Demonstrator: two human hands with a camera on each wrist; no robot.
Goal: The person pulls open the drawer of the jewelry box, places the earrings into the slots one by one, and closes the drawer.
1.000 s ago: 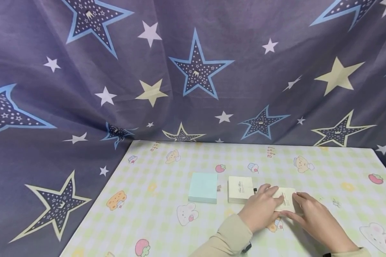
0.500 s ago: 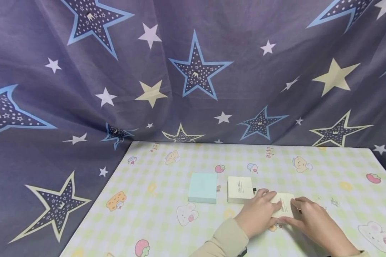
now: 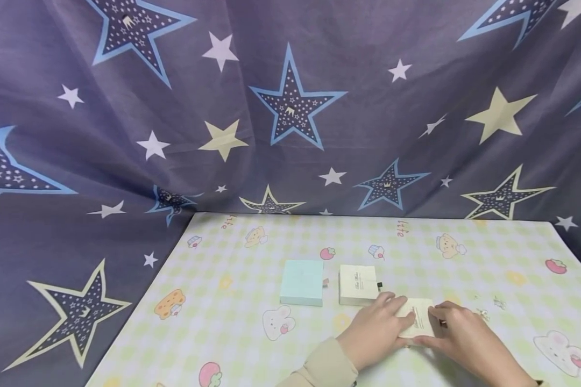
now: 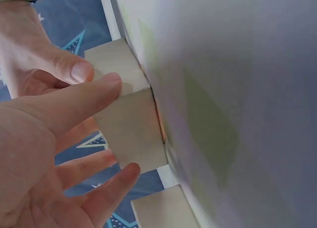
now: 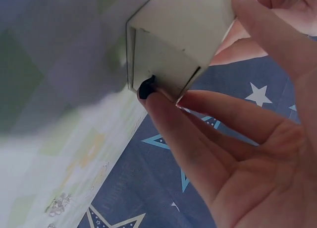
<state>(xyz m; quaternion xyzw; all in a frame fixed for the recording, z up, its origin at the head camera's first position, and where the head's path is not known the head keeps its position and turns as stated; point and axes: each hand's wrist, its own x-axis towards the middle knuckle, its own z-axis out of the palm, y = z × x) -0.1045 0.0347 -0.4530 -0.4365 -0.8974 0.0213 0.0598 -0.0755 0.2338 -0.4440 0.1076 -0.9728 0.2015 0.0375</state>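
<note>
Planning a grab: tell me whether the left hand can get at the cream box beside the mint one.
Probably yes: nothing visible separates the left hand from that cream box, though it would likely have to release the held box first.

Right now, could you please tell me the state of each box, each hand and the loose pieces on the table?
Held cream box: between both hands, drawer looks pushed in or nearly so
Black tab: sticking out, under a right fingertip
Other cream box: lying flat, looks closed
Teal box: lying flat, looks closed
Left hand: gripping the held box
Right hand: gripping its tab end
Small shiny pieces: loose on the tablecloth
</note>
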